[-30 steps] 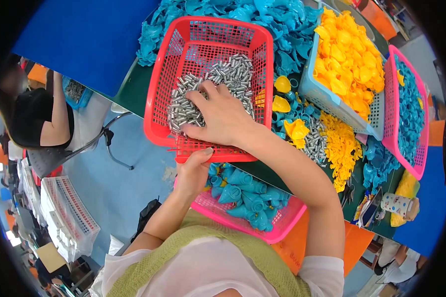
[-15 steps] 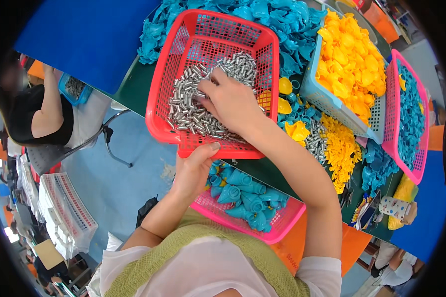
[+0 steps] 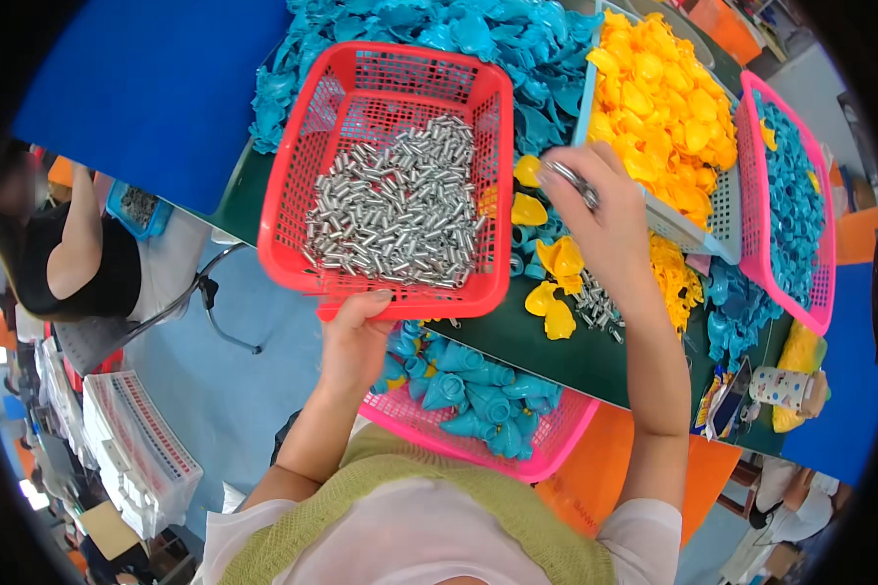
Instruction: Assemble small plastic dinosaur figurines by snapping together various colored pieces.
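My left hand (image 3: 357, 341) grips the near rim of a red plastic basket (image 3: 285, 210), thumb over the edge. A heap of small silvery metal cylinders (image 3: 400, 205) covers the basket's bottom. To the right of the basket, my right hand (image 3: 607, 210) is raised with fingers closed round several of the same metal cylinders (image 3: 576, 183). Below that hand, yellow plastic pieces (image 3: 559, 258) and a small pile of metal cylinders (image 3: 595, 307) lie on the green tabletop (image 3: 517, 341). My right hand partly hides the pile.
Blue plastic pieces (image 3: 410, 24) are heaped behind the basket. A light-blue crate (image 3: 688, 226) of yellow pieces and a pink basket (image 3: 751, 185) of blue ones stand right. Below the table edge, another pink basket (image 3: 419, 424) holds blue cone-shaped parts. Another person (image 3: 78, 244) sits at left.
My right hand has come out of the red basket with cylinders in it and moved right. The red basket, held by my left hand, sits a little further left and lower in view.
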`<state>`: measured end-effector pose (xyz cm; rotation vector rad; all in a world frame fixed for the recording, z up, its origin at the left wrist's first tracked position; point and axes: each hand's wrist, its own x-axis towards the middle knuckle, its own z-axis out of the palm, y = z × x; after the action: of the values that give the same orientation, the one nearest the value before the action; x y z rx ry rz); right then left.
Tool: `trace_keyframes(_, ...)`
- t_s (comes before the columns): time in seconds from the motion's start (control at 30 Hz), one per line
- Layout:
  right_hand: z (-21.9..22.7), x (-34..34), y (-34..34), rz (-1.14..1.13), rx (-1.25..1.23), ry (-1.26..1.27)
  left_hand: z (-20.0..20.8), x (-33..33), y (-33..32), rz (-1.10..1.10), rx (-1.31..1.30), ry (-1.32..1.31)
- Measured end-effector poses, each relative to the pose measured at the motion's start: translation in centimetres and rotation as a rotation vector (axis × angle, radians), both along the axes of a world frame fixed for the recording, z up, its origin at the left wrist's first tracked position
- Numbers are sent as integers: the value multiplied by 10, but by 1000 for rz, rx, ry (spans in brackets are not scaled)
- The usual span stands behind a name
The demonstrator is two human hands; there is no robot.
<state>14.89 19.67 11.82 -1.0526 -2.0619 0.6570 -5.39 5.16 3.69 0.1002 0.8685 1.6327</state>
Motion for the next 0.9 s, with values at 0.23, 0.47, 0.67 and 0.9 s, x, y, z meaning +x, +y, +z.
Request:
trace_keyframes(0.23, -47, 73, -24, -266, 42, -334, 7, -17, 2, -20, 82, -3)
trace_keyframes(0.47, -52, 83, -31, -197, 85, -567, 13, -27, 6, -7, 123, 9)
trace_keyframes(0.67, 5, 91, -31, -102, -1, -760, 6, -31, 5, 32, 191, 38)
trace_keyframes(0.9, 40, 64, 50, 242, -38, -297, -4, -25, 19, 154, 333, 69)
